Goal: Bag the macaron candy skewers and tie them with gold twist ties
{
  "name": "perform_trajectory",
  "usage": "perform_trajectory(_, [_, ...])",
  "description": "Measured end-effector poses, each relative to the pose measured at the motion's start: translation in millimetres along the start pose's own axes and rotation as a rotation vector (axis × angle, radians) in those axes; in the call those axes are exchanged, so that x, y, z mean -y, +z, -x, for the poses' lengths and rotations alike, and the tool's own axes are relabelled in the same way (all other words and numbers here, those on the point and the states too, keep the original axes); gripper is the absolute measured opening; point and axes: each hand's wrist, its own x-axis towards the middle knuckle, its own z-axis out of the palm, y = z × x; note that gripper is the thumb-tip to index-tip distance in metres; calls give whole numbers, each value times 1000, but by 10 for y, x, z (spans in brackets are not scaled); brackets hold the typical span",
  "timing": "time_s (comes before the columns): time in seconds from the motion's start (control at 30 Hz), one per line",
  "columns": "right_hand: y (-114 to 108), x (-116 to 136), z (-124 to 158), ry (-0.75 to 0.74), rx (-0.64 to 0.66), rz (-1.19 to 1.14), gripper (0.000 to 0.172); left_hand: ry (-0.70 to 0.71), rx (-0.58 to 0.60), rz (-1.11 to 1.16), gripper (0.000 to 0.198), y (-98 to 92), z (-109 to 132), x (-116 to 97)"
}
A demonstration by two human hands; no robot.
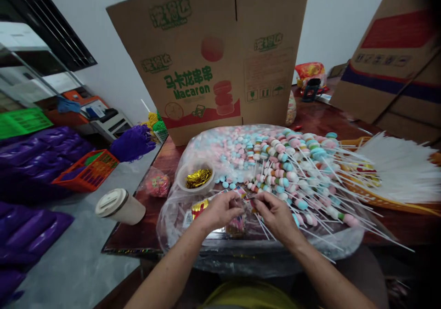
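My left hand [223, 211] and my right hand [275, 213] come close together over the clear plastic sheet [172, 226]. Both have their fingertips pinched, and a small thin piece between them is too small to name. Under and beside my left hand lie printed plastic packets [235, 225] and a gold and red packet [200, 208]. To the right of my right hand spreads a pile of marshmallow-like candy skewers [296, 171] on white sticks. Loose pink, blue and white candies [227, 150] are heaped behind. A white bowl [182, 180] holds shiny gold strips [199, 178].
A large Macaron carton [220, 56] stands at the table's back; another carton [386, 65] is at right. White sticks [396, 171] fill an orange basket [365, 198]. A lidded cup [120, 206] and a candy bag [157, 183] sit at left, with purple bags [37, 162] beyond.
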Motion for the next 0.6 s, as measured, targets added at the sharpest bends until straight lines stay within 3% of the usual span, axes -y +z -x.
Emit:
perform_trajectory(0.1, [-38, -74, 68, 43, 37, -72, 23, -86, -109, 189, 8, 89, 131, 31])
perform_trajectory(0.27, [-121, 32, 172, 29, 293, -173, 17, -103, 34, 149, 15, 87, 311, -52])
perform_trajectory(0.4, [-10, 74, 347, 60, 178, -111, 17, -102, 57, 96, 17, 101, 407, -53])
perform_trajectory(0.5, [69, 36, 501, 13, 75, 25, 28, -143, 26, 127, 23, 223, 485, -2])
perform_trajectory(0.6, [-12, -32, 604, -29, 27, 134, 38, -53, -17, 68, 20, 344, 537, 42])
